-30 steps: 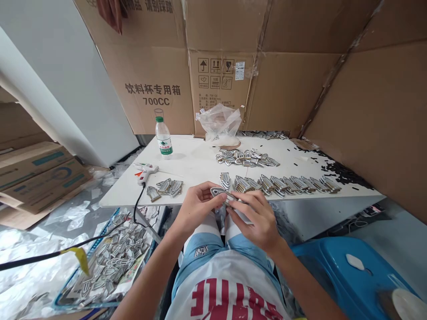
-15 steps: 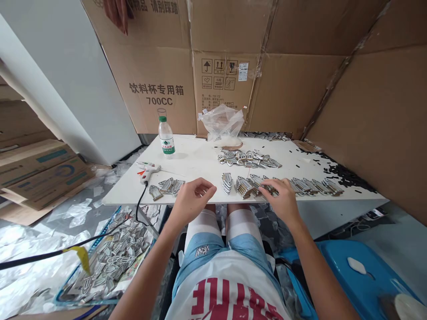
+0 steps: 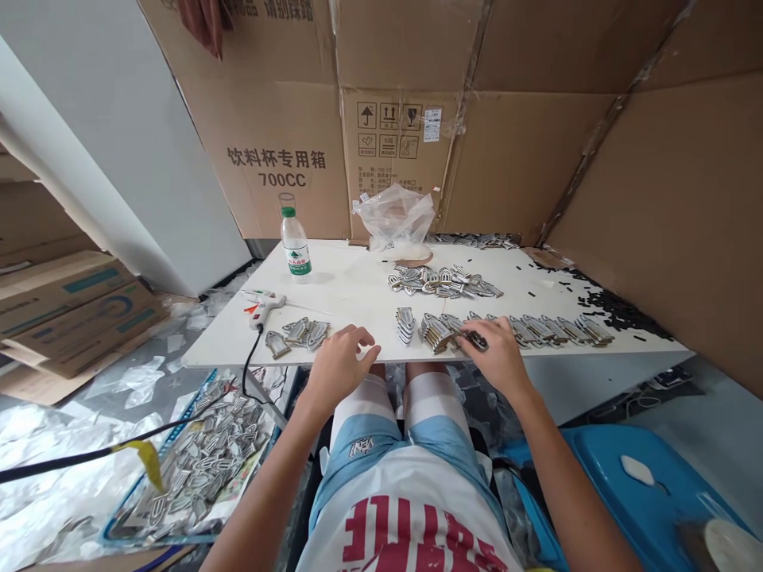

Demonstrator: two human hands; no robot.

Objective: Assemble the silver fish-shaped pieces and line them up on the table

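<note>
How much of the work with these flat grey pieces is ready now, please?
Seemingly done: the stacks lined along the front edge of the table. In hand: the right hand seems to grip grey pieces at that row; the left hand looks empty. Probably left: the loose heap behind, the small pile, and the full tray below.

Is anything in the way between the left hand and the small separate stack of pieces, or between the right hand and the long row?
Nothing visible stands in the way. Only white tabletop shows between the left hand and the small separate stack; the fingers of the right hand are right at the long row.
</note>
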